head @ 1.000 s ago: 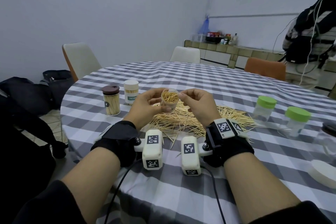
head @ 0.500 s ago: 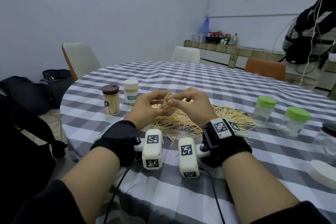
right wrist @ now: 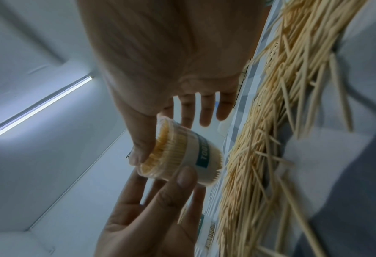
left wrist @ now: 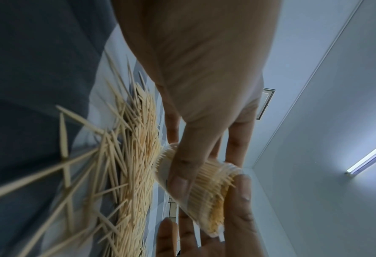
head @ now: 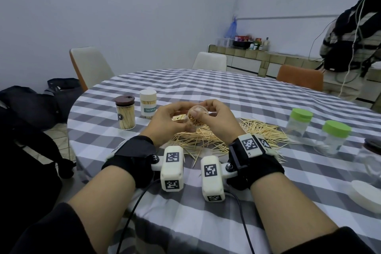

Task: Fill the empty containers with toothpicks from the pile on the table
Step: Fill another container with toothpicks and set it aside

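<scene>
A small clear toothpick container (head: 196,116), packed with toothpicks and open at the top, is held between the two hands above the pile of toothpicks (head: 222,136), tilted so that its mouth faces the person. The left hand (head: 169,123) is curled round its body, with the thumb laid along the side bearing a teal label, as is shown in the right wrist view. The right hand (head: 218,121) is brought up against the container's open end; its thumb is pressed on the toothpick tips at the rim, while its other fingers are spread behind, apparently not gripping, though this is blurred. Just beyond the left hand, two filled containers are stood side by side: a brown-lidded jar (head: 125,113) and a white-capped toothpick tub (head: 148,103). Well out past the right hand, two clear jars with green lids (head: 300,122) are set near each other, and a loose white lid (head: 363,195) is lain nearer the person on that side. Everything is rested on the checked tablecloth (head: 206,222).
</scene>
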